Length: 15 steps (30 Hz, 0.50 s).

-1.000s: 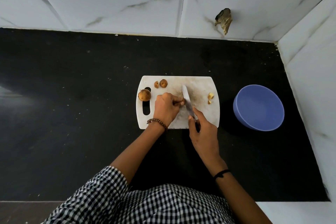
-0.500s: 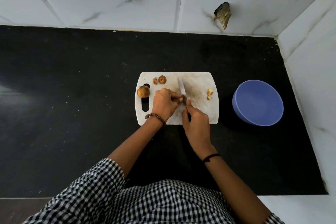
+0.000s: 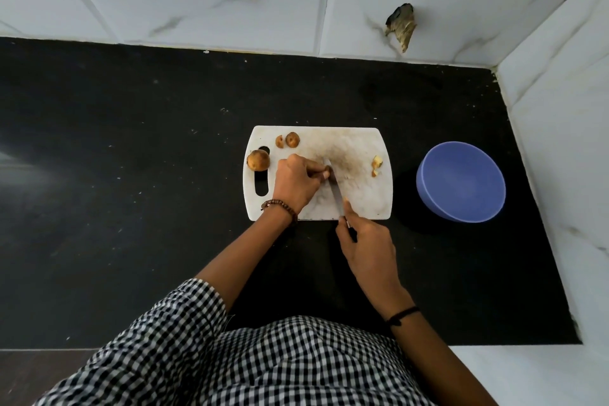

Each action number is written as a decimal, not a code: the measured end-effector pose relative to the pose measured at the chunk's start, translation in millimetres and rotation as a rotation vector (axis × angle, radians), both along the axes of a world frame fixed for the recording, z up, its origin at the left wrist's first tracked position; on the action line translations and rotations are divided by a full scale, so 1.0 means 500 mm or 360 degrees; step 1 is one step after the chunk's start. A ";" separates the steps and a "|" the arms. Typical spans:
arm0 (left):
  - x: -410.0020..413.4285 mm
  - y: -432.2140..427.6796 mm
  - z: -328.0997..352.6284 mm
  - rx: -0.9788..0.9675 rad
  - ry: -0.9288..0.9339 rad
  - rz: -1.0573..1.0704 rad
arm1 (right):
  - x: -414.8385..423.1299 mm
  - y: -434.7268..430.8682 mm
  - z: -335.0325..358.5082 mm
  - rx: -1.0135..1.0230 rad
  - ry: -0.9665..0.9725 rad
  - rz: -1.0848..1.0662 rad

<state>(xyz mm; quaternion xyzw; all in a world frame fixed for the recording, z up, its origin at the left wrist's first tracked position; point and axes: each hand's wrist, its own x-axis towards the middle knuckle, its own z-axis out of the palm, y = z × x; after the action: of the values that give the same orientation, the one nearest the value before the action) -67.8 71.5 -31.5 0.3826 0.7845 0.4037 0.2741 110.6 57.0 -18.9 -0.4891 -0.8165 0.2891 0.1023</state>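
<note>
A white cutting board [image 3: 365, 204] lies on the black counter. My left hand [image 3: 295, 183] curls its fingers over a small brown piece at the board's middle; most of that piece is hidden. My right hand [image 3: 365, 245] grips the handle of a knife [image 3: 334, 189], index finger along the blade's back, blade set against the held piece. A small whole potato [image 3: 258, 160] sits at the board's left edge by the handle slot. Two cut brown pieces [image 3: 287, 140] lie at the board's top left, and small cut bits [image 3: 376, 165] at its right.
A blue bowl [image 3: 461, 181] stands on the counter right of the board. White marbled tile walls close the back and right sides; a broken patch [image 3: 401, 26] shows in the back wall. The black counter [image 3: 131, 175] stretches wide to the left.
My right hand has drawn back toward me off the board's near edge, pulling the knife along. My left hand stays on the piece.
</note>
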 end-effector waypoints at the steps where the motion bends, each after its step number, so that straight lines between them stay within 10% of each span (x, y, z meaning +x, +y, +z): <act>1: -0.002 0.000 -0.001 0.0005 -0.0007 0.0000 | 0.006 -0.001 0.005 -0.0013 -0.0008 -0.0002; 15: -0.009 -0.002 -0.001 -0.0009 -0.0078 -0.0095 | 0.070 0.024 0.071 -0.0133 0.0014 -0.0142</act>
<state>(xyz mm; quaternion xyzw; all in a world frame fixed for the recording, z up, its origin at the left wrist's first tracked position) -72.1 70.4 -31.8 0.3950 0.7669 0.4024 0.3064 145.7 69.0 16.8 -0.5276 -0.7806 0.3204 0.0983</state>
